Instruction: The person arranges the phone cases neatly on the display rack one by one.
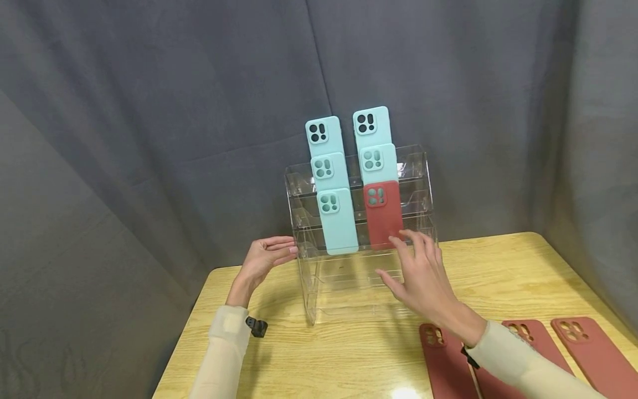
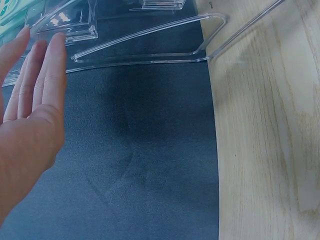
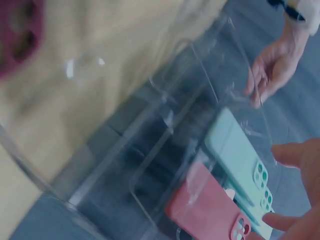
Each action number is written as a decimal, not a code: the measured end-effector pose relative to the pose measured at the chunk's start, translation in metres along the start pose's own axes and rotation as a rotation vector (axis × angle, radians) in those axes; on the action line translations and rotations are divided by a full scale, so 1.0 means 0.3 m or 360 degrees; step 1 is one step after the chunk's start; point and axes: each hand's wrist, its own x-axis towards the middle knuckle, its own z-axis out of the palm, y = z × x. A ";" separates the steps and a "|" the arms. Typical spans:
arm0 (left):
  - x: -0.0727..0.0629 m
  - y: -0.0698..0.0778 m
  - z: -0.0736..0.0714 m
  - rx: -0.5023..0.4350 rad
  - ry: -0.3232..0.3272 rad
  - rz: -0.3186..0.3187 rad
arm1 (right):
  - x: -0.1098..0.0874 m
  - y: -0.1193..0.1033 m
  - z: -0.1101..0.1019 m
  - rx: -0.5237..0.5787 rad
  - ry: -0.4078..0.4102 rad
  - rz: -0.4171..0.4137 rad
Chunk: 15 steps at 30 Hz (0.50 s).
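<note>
A clear acrylic tiered stand (image 1: 311, 288) holds phone cases in two columns. On the left column are several light-blue cases, the lowest a light-blue phone case (image 1: 339, 227). The right column has two light-blue cases behind a red phone case (image 1: 382, 219) on the front tier. Beside the red case's lower right corner is my right hand (image 1: 421, 274), fingers spread and thumb apart; whether a fingertip touches the case cannot be told. My left hand (image 1: 261, 260) has nearly straight fingers at the stand's left side panel, their tips at its edge. The left wrist view shows this hand (image 2: 35, 115) too.
Several red cases lie on the wooden table at the right front, one a red phone case (image 1: 598, 354) near the right edge, another partly under my right forearm. A grey curtain (image 1: 199, 111) hangs behind the table (image 1: 319, 360) and along both sides.
</note>
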 end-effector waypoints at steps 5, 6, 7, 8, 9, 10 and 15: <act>0.003 0.002 0.006 -0.0009 -0.0005 0.0009 | -0.123 0.012 -0.025 -0.0021 -0.0166 0.0055; 0.004 0.003 0.007 -0.0013 -0.0007 0.0011 | -0.148 0.013 -0.030 -0.0020 -0.0204 0.0083; 0.005 0.002 0.007 -0.0017 -0.0008 0.0011 | -0.173 0.015 -0.035 -0.0025 -0.0242 0.0113; 0.005 0.002 0.008 -0.0019 -0.0010 0.0009 | -0.197 0.015 -0.040 -0.0034 -0.0278 0.0141; 0.005 0.002 0.008 -0.0017 -0.0013 0.0008 | -0.223 0.015 -0.045 -0.0043 -0.0323 0.0173; 0.006 0.001 0.008 -0.0017 -0.0014 0.0004 | -0.247 0.014 -0.050 -0.0053 -0.0378 0.0202; 0.006 -0.003 0.002 -0.0022 0.0006 -0.0017 | -0.340 0.010 -0.051 -0.0125 -0.0686 0.0284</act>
